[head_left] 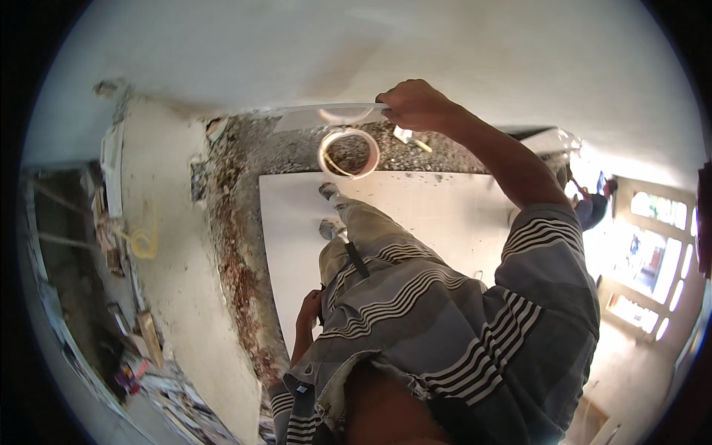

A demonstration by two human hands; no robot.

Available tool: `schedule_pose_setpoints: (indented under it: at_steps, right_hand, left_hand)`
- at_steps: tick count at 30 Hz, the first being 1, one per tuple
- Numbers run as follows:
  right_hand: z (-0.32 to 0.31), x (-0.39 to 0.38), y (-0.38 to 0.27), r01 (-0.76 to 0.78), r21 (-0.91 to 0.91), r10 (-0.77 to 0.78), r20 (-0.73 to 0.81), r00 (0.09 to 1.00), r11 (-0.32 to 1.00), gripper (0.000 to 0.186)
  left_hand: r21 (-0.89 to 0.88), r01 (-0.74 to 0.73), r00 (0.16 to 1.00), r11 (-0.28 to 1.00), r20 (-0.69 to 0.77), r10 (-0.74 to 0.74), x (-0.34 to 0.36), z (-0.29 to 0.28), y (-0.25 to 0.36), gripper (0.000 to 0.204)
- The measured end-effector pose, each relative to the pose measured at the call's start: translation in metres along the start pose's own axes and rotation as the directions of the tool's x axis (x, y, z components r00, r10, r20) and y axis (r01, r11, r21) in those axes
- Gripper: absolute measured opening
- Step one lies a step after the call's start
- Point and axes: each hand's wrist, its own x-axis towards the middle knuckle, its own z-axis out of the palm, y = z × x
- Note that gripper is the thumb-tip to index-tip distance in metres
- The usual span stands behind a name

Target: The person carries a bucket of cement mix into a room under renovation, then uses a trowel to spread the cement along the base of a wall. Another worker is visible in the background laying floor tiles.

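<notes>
My right hand (411, 104) is raised with fingers closed on the edge of a thin, pale, see-through-looking strip or panel (300, 117). Below it, a pale round bucket (323, 152) stands on rough gravelly ground (274, 144), near a small tool (415, 141) with a light handle. My left hand (310, 308) hangs by my waist, fingers curled; what it holds, if anything, is hidden. My feet in worn shoes rest on a large white slab or board (285, 208).
A pale wall (167, 259) with broken edges runs along the left, beside a dark recess and piled debris (163, 386). At the right, another person (593, 208) in dark clothing is near bright window openings (656, 208).
</notes>
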Motion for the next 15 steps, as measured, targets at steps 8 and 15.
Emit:
schedule_pose_setpoints:
  at_steps: [8, 15]
  right_hand:
    - [0.021, -0.145, 0.078, -0.280, -0.047, 0.283, 0.066, 0.957, 0.959, 0.018]
    - [0.113, -0.258, 0.192, -0.418, -0.037, 0.419, 0.153, 0.895, 0.908, 0.014]
  left_hand:
    - [-0.073, 0.042, 0.996, 0.996, 0.084, -0.036, 0.009, 0.019, 0.025, 0.036]
    - [0.034, -0.194, 0.970, 0.980, 0.159, 0.186, 0.018, 0.070, 0.045, 0.033]
